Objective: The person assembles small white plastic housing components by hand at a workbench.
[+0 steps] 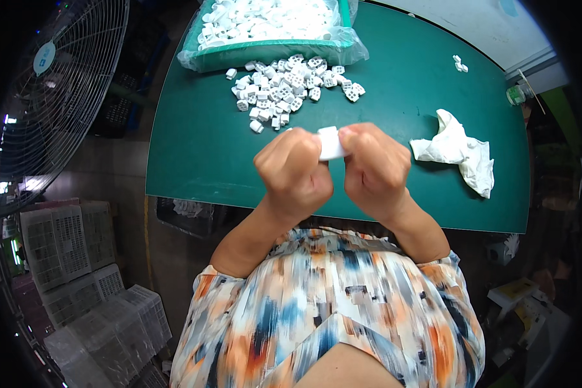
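Nearest, the left hand (294, 169) and the right hand (376, 167) are curled into fists side by side above the near edge of the green table (194, 149), and together they pinch a small white plastic piece (330, 143) between their fingertips. The piece stands roughly upright, its long axis running away from the person; most of it is hidden by the fingers. To the right on the table lies a crumpled white cloth (457, 151). Beyond the hands sits a loose heap of small white parts (284, 87). Farther still, a green tray (271, 52) lined with a clear plastic bag holds many more. Far right lie two stray parts (460, 63). At the left stands a fan (52, 97) with a round blue label at its hub.
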### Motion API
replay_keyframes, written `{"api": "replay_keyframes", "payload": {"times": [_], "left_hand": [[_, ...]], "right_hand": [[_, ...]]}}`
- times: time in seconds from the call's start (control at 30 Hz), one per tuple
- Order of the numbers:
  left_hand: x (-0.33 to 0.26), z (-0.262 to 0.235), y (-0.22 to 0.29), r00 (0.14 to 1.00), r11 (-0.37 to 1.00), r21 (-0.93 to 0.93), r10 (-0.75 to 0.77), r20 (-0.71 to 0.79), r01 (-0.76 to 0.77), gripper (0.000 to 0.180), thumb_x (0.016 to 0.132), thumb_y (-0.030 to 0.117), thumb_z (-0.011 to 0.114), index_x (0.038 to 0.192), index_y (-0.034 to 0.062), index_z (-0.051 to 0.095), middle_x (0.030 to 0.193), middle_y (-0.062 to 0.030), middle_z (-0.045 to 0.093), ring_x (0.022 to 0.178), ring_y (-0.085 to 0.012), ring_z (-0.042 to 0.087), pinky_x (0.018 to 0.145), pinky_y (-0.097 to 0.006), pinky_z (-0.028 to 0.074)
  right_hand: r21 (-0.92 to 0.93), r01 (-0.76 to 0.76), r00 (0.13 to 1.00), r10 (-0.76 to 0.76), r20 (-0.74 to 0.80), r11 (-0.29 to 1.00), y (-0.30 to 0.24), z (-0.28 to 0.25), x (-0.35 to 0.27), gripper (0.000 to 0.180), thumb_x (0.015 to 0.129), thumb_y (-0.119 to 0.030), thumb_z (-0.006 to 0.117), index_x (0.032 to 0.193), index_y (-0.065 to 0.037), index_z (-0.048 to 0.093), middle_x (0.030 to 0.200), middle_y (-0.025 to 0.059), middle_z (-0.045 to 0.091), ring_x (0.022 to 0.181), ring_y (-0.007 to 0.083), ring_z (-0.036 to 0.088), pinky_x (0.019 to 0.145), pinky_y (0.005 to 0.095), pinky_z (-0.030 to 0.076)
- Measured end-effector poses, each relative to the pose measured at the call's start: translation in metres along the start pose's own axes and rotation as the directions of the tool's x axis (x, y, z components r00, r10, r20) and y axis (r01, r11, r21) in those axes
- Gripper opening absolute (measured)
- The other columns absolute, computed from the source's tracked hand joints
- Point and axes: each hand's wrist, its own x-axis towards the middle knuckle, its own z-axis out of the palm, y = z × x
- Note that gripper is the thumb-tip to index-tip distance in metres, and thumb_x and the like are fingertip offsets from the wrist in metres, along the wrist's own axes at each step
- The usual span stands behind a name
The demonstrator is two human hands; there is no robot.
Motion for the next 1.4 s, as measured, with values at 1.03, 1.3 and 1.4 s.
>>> {"api": "replay_keyframes", "payload": {"times": [1.03,1.3,1.4], "left_hand": [[-0.015,-0.165,-0.172,0.903,0.765,0.483,-0.33,-0.276,0.427,0.02,0.079,0.001,0.063,0.099,0.0028,0.064,0.101,-0.0103,0.062,0.09,-0.0242,0.061,0.074,-0.032,0.05],[0.108,0.004,-0.277,0.935,0.848,0.53,-0.19,0.3,0.003,0.016,0.072,0.006,0.067,0.088,0.0071,0.069,0.089,-0.0128,0.064,0.085,-0.0327,0.06,0.074,-0.041,0.048],[0.127,0.027,-0.304,0.933,0.762,0.628,-0.323,0.158,0.157,0.017,0.071,0.013,0.071,0.087,0.0083,0.07,0.089,-0.013,0.064,0.085,-0.0323,0.061,0.075,-0.042,0.048]], "right_hand": [[0.045,-0.436,0.781,0.354,0.514,0.899,0.009,-0.005,-0.033,0.013,0.075,0.003,0.067,0.086,-0.001,0.06,0.073,0.0109,0.06,0.058,0.0242,0.058,0.051,0.0329,0.045],[0.086,-0.391,0.823,0.307,0.479,0.916,0.017,-0.012,-0.021,0.012,0.074,0.002,0.066,0.083,-0.001,0.059,0.075,0.0118,0.061,0.066,0.0286,0.06,0.056,0.0357,0.047],[0.041,-0.441,0.812,0.379,0.444,0.896,0.019,-0.025,-0.031,0.011,0.074,0.002,0.067,0.083,0.0,0.06,0.076,0.012,0.062,0.066,0.0284,0.061,0.056,0.0349,0.048]]}}
